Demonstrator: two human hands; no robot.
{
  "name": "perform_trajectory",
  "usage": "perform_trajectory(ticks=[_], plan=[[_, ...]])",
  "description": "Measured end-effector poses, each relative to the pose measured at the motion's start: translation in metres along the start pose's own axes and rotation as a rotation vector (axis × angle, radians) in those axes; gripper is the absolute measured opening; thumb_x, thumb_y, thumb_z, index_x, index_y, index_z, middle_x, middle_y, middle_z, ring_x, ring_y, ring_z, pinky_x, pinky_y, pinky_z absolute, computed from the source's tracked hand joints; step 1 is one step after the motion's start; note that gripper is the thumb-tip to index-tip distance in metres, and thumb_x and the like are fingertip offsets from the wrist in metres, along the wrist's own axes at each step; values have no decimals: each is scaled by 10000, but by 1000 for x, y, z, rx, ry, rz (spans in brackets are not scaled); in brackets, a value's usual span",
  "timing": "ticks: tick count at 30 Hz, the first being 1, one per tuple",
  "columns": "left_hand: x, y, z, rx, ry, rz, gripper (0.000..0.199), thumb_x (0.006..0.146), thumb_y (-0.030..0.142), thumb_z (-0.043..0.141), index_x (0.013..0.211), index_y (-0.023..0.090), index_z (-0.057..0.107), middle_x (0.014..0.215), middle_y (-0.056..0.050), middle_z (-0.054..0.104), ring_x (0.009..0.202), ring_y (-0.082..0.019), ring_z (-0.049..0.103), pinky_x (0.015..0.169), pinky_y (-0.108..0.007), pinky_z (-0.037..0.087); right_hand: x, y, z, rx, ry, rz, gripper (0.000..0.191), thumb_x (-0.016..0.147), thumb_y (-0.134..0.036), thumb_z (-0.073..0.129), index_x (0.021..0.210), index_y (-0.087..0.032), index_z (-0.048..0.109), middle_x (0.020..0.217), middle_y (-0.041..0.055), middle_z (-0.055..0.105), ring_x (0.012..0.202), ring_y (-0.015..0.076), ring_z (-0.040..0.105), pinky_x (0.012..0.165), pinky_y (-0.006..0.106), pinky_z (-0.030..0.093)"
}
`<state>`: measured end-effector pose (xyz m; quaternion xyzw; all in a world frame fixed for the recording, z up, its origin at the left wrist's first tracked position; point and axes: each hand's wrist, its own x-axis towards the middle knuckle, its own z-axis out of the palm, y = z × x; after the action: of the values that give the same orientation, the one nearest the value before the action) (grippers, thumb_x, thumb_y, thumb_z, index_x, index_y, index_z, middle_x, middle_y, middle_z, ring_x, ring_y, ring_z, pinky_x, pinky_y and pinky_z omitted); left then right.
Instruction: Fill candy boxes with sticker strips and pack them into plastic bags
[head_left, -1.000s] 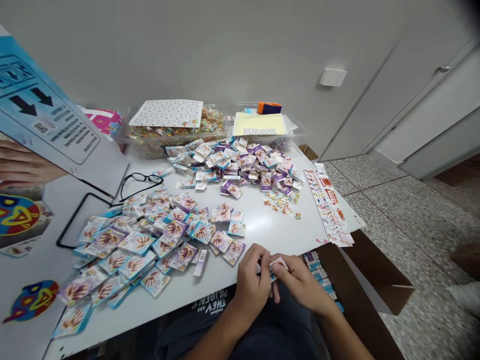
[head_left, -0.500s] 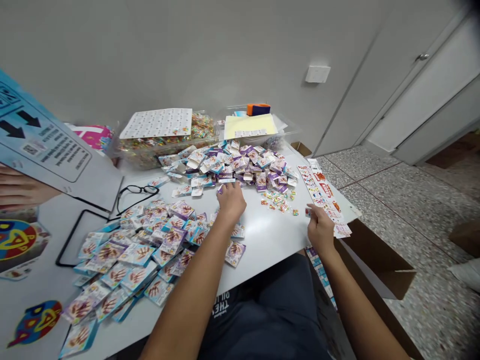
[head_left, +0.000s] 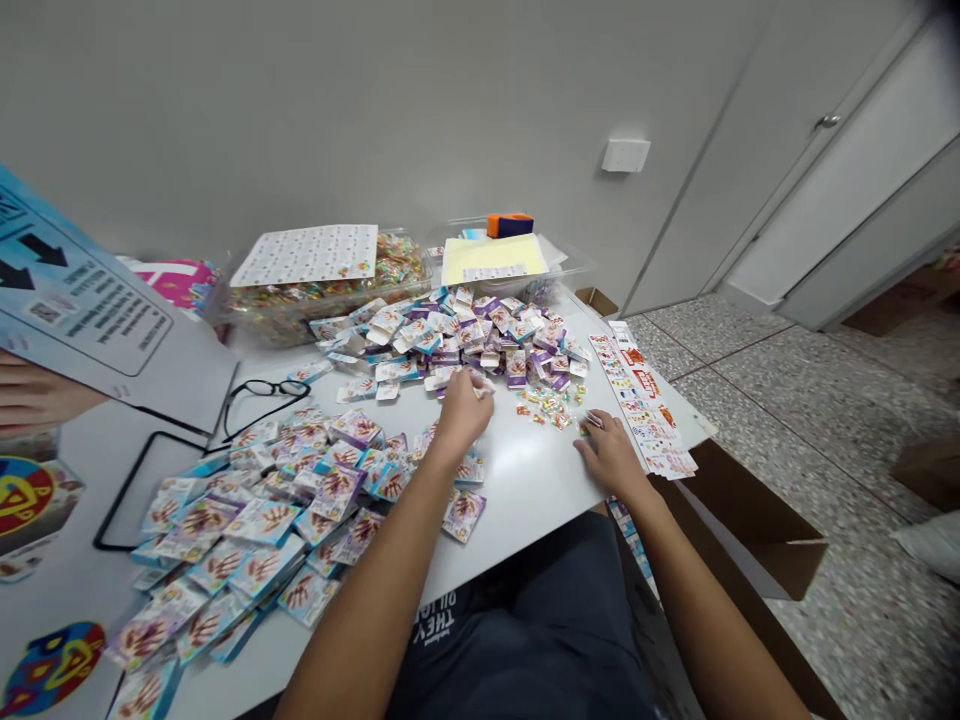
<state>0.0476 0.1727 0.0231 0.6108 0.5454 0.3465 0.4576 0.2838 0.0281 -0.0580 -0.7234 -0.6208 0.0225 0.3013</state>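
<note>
Pinching sm. rect. cardbd. box (head_left: 484, 386) w/ L hand (head_left: 465, 410).

On the table (head_left: 525, 480), at the left, a big heap of boxes (head_left: 262, 520). Farther back, in the middle, another heap (head_left: 457, 335). Just in front of the back heap's right end, a patch of small bits (head_left: 551, 405). Right of the bits, near the table's side, long sheets (head_left: 645, 400). Behind the back heap, by the wall (head_left: 375, 110), two tubs (head_left: 277, 325) side by side. On the left tub, a paper (head_left: 307, 255). Behind the left heap, glasses (head_left: 270, 388). Between the heaps, the left hand (head_left: 463, 418); beside the bits, the right hand (head_left: 611, 455). Down at the right, next to the table, a carton (head_left: 750, 520).
</note>
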Motion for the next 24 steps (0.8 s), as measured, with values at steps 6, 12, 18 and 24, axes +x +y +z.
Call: perform_trajectory(ticks=[6,12,18,24], plan=[[-67,5,22,-610,-141,-153,485,716,545,758,737,219,400,907,-28,640,786,-130,654,769,-286,544,8,-2,3,64,28,66,225,924,-265,527,888,-153,719,1041,167,664,979,282,605,946,445,497],[-130,-14,47,-927,-196,-300,669,619,592,877,593,195,339,655,27,513,623,-72,533,599,-200,496,0,-35,-12,151,251,263,428,1025,-439,369,746,-194,581,694,55,584,667,210,552,665,347,474],[-146,-14,46,-971,-125,-263,467,714,433,882,966,207,560,896,-6,668,717,-142,633,502,-221,533,-10,-110,-46,704,100,218,495,982,-557,528,633,-207,532,582,-17,532,561,131,487,567,254,402],[-148,-10,29,-1099,-126,-220,361,768,343,812,1021,174,617,916,-22,652,757,-142,622,539,-230,558,-15,-132,-53,889,-286,177,550,935,-618,569,581,-209,472,509,-46,421,490,100,349,485,240,304]])
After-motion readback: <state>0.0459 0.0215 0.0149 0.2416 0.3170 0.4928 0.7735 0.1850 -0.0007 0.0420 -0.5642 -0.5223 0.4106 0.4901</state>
